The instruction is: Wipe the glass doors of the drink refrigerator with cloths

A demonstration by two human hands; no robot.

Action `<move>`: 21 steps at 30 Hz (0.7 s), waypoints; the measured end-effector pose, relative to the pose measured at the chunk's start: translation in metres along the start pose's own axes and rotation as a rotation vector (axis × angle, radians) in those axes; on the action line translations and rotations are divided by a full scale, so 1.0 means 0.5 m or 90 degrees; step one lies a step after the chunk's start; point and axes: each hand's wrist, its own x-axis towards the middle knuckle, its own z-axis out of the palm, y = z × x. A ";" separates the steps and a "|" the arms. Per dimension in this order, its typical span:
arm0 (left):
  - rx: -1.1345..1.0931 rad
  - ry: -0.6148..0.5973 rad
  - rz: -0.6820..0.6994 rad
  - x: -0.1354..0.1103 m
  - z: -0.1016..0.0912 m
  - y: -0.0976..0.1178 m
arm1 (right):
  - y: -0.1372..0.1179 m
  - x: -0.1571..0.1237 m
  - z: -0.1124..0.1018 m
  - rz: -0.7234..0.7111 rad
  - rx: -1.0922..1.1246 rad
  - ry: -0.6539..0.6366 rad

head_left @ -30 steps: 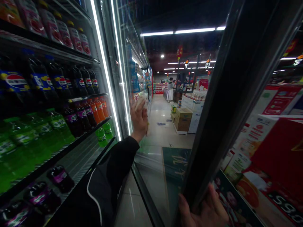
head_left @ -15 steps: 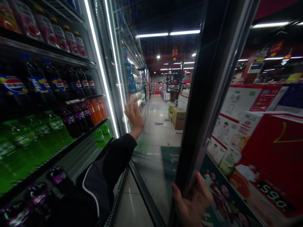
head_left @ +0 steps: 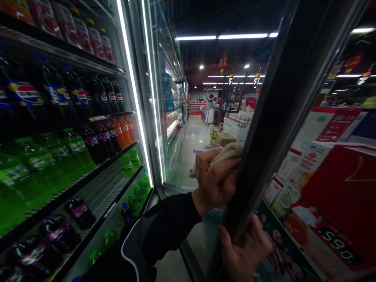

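While the right grip [head_left: 244, 255] clasps the door frame [head_left: 266, 117], pale cloth [head_left: 230, 152], rumpled, bunched, clenched in left grip [head_left: 216, 182]

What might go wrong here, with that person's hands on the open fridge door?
Pinched fingers: the right hand has its thumb and fingers around the edge of the door frame, so swinging it shut might trap them.

A slip or snag: the left hand holds a bunched cloth close against that frame, where it could perhaps catch.

A knock: red boxes stand beyond the frame, and opening wider might hit them, though the gap is hard to judge.
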 end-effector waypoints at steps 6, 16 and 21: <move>0.109 0.027 0.081 0.008 -0.003 -0.129 | -0.025 0.007 0.005 0.082 0.059 0.052; 0.185 0.025 0.004 0.024 -0.043 -0.397 | -0.021 0.002 0.011 0.093 0.030 0.090; 0.223 -0.010 -0.107 0.051 -0.072 -0.513 | -0.007 -0.008 0.007 0.085 0.042 0.056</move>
